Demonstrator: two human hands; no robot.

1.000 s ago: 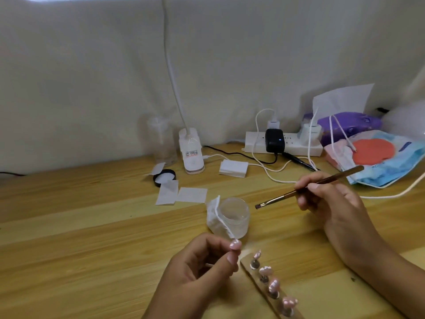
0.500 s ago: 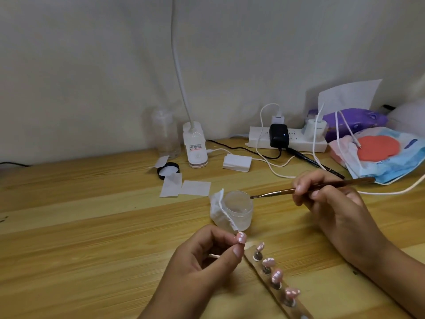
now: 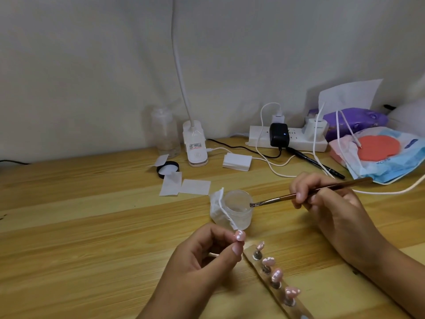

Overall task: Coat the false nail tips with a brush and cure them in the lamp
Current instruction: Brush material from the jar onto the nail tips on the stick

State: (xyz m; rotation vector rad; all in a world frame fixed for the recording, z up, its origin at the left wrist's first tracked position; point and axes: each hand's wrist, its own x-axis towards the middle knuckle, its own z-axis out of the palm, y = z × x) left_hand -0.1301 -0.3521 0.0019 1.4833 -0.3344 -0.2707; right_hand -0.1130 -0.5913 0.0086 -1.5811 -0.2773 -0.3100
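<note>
The brush [image 3: 276, 200] has come down since a second ago. Then it was lifted clear, with its bristles in the air to the right of the jar [image 3: 236, 209]. Now its tip lies at the jar's right rim, much as it did half a second back, only a touch lower. From here I cannot tell whether the bristles touch the rim or just sit over it.

The right hand [image 3: 333, 210] pinches the brush partway along its shaft with curled fingers and thumb. The handle slants up and away to the right, and the wrist is low over the table [image 3: 69, 226].

The left hand [image 3: 202, 261] has not shifted. Its thumb and forefinger are closed on a single pink nail tip [image 3: 239, 236], held just in front of the jar, with the other fingers curled into the palm.

Just right of that hand a wooden strip [image 3: 299, 310] runs toward the near edge. It carries four more pink tips [image 3: 268, 261] upright on small stands. A crumpled white wipe [image 3: 217, 207] clings to the jar's left side.

Further back lie two flat white squares [image 3: 194, 187] and a black lid [image 3: 167, 168]. Behind them the gooseneck lamp [image 3: 195, 146] stands beside a clear bottle [image 3: 164, 132]. A power strip [image 3: 287, 140] with plugs and cables lies along the wall.
</note>
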